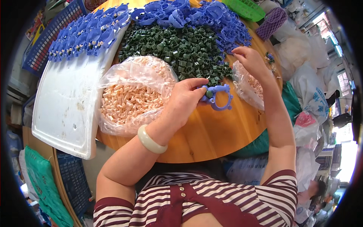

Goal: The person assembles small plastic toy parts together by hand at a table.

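My left hand (186, 99) pinches a blue plastic ring-shaped part (222, 99) over the wooden table. A small dark green piece (209, 94) sits on that part beside my fingertips. Farther right, my right hand (249, 59) reaches to the edge of a heap of small blue parts (236, 33); its thumb and fingers are closed together at a bit of blue. A large heap of dark green plastic pieces (170, 47) lies between and beyond my hands. Close to my left forearm is a clear bag of pale peach tube-like pieces (130, 100).
A white foam board (68, 102) at the left carries rows of assembled blue parts (89, 34). A smaller bag of peach pieces (249, 85) lies under my right forearm. Behind stand a green basket (245, 9) and a purple mesh roll (271, 23). The round wooden table (204, 140) curves toward me.
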{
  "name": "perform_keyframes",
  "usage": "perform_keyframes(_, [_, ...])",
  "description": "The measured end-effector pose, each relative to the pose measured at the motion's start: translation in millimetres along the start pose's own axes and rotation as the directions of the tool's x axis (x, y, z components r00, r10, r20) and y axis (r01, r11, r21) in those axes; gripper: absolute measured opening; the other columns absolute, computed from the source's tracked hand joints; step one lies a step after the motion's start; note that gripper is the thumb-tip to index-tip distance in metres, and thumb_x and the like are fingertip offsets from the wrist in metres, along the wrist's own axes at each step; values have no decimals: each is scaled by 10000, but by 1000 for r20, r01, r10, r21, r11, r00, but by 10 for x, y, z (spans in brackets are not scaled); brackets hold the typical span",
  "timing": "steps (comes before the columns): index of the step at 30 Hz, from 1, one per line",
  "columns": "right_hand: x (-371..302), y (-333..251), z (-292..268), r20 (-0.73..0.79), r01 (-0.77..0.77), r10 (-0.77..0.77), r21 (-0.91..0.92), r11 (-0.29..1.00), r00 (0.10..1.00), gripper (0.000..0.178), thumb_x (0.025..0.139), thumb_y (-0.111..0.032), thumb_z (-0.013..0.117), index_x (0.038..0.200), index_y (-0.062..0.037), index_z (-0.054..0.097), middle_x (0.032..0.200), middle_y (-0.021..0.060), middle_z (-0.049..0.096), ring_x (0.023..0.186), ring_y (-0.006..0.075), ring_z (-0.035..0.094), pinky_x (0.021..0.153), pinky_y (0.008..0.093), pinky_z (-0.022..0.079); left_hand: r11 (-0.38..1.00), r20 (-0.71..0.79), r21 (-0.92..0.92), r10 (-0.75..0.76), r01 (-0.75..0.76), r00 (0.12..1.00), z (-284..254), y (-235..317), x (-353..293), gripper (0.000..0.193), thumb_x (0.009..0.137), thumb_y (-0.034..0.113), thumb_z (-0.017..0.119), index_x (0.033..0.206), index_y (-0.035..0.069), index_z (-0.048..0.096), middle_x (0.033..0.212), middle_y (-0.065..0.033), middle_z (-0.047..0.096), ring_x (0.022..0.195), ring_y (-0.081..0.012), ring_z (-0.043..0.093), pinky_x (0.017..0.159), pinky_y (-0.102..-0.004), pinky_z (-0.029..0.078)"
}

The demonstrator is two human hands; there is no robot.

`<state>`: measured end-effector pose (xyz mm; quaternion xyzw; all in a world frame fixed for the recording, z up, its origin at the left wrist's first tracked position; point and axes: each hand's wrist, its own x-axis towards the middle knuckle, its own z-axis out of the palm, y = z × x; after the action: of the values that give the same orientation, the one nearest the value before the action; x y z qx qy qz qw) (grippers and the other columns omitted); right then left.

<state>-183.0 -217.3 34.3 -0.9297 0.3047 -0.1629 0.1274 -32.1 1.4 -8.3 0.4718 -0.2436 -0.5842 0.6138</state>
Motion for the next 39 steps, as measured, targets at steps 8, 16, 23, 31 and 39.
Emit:
perform_keyframes(8, [255,42,415,136,-97,128,-218,971,982,294,793,-224,622,1034,-55,627,1002,142,644,935,298,606,805,386,468,1000,-1,11,2,-2,1000,-9,-16,1,280,895,47,515,1163,-29,551,927,-73,620,793,-125,613,725,-280,552])
perform_keyframes(16, [241,300,453,-49,-119,129,163,979,990,269,751,-193,656,959,-22,643,859,115,673,770,222,640,696,337,495,1000,18,-12,2,-1,1000,-2,0,-3,276,894,52,518,1157,-27,554,924,-71,621,788,-125,613,722,-286,550])
perform_keyframes(23, [-193,-375,159,23,-73,77,660,747,997,152,848,-74,601,991,-27,623,817,-20,601,679,45,534,594,197,444,993,24,-112,-25,27,999,-52,-23,11,263,892,54,522,1139,-24,565,927,-76,632,781,-137,618,722,-303,548])
perform_keyframes(31, [-601,-835,-146,-31,332,-331,35,943,943,282,851,-4,555,1129,-38,590,827,80,536,720,202,534,615,265,413,993,25,-108,-41,43,999,-43,17,8,256,892,67,520,1125,-28,568,918,-94,645,780,-156,637,737,-316,552])
perform_keyframes(39, [-921,-1057,94,-158,368,-355,63,928,922,369,761,18,607,1119,-72,623,880,69,584,776,237,572,674,345,471,987,41,-160,-2,9,999,-93,-28,25,256,886,76,539,1117,-29,570,927,-106,643,803,-172,640,752,-330,554])
